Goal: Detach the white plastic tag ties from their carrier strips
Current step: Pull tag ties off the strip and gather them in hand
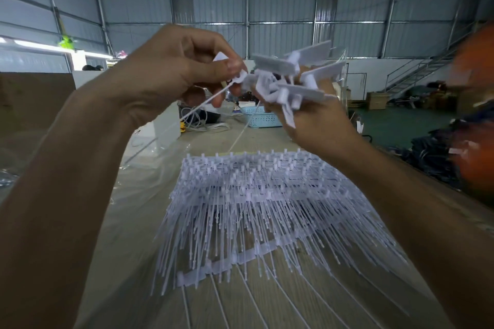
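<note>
Two hands are raised above the work table [112,270], close together on one bunch. The right hand [318,125] clutches a cluster of white tag ties [291,80], their flat heads fanning out of the grip; the left hand [173,69] pinches a single tie [211,100] between thumb and forefinger, its thin tail trailing down. Judging by this, one tie is mid-removal; next comes a short twist or pull to free it cleanly. Many more ties on carrier strips [256,211] lie piled on the table below. A blue basket [260,118] stands farther back. No writing or brand is readable
</note>
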Demonstrator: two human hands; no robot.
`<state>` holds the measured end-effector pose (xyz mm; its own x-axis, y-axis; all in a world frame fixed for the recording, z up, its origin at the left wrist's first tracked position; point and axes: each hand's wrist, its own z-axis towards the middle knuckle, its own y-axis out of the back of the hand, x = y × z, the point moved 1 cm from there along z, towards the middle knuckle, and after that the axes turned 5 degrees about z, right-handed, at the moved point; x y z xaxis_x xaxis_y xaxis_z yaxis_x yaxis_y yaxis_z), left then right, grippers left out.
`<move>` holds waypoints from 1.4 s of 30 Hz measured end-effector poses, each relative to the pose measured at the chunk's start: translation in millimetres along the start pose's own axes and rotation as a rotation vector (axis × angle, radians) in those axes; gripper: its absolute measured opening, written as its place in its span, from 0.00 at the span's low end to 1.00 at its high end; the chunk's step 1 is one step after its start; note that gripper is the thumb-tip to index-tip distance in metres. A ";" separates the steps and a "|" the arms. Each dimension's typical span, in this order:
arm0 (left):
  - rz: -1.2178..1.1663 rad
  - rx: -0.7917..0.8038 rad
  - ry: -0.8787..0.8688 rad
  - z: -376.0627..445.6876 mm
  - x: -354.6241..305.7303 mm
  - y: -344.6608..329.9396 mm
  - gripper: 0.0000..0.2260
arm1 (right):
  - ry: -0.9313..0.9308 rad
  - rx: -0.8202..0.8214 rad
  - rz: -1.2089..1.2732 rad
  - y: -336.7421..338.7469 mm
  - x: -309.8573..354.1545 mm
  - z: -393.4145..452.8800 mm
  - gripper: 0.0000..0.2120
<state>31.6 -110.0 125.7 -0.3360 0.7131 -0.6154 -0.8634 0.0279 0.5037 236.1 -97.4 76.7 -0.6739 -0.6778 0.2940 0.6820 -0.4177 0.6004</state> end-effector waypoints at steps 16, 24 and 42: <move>-0.129 -0.076 -0.308 2.1 -11.9 -12.7 0.07 | -0.061 0.078 1.288 19.8 15.1 2.5 0.09; 0.077 -0.317 -0.263 5.6 -12.8 -32.1 0.12 | -0.112 0.002 0.326 9.6 10.9 4.5 0.17; 0.412 -0.331 -0.238 12.5 -6.5 -50.3 0.06 | -0.140 -0.161 0.786 14.0 1.5 2.7 0.02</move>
<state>81.9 -107.2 111.9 -0.6089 0.7573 -0.2360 -0.7637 -0.4792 0.4326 243.8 -102.7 87.6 -0.0037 -0.7316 0.6817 0.9959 0.0590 0.0688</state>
